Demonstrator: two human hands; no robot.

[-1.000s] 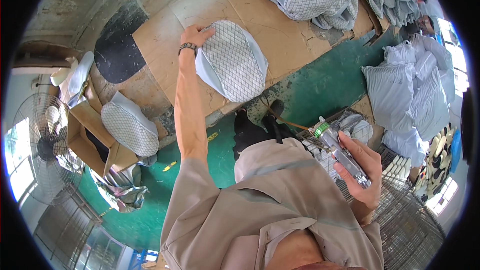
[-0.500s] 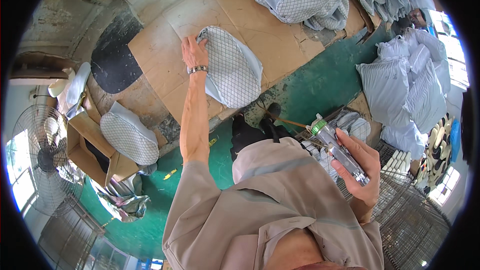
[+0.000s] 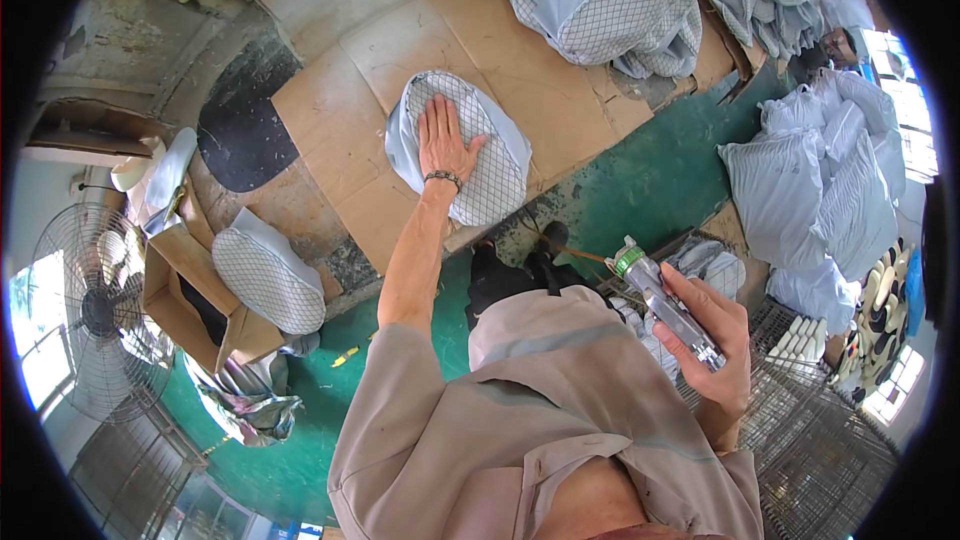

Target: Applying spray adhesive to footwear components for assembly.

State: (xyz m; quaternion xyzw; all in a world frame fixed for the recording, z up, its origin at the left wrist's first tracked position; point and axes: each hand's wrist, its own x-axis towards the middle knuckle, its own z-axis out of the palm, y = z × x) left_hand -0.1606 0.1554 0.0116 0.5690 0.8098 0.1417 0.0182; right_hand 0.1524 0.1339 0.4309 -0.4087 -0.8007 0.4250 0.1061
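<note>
Pressing flat, left hand spread on grey mesh cushion cover lying on cardboard-covered tabletop; right hand clasped around metal tool held aside; likely next: bring tool to cover, keeping fabric taut.

A cushion cover lies at the upper centre of the frame on cardboard sheets spread over the tabletop, with the left hand flat on top of it. A heap of covers sits on the tabletop toward the upper right. At the right edge, another stack of covers rests beyond the tabletop's end. The right hand, lower right, holds a tool above a wire rack. At left, a fan stands beside an open box, with a cushion resting on the box.
</note>
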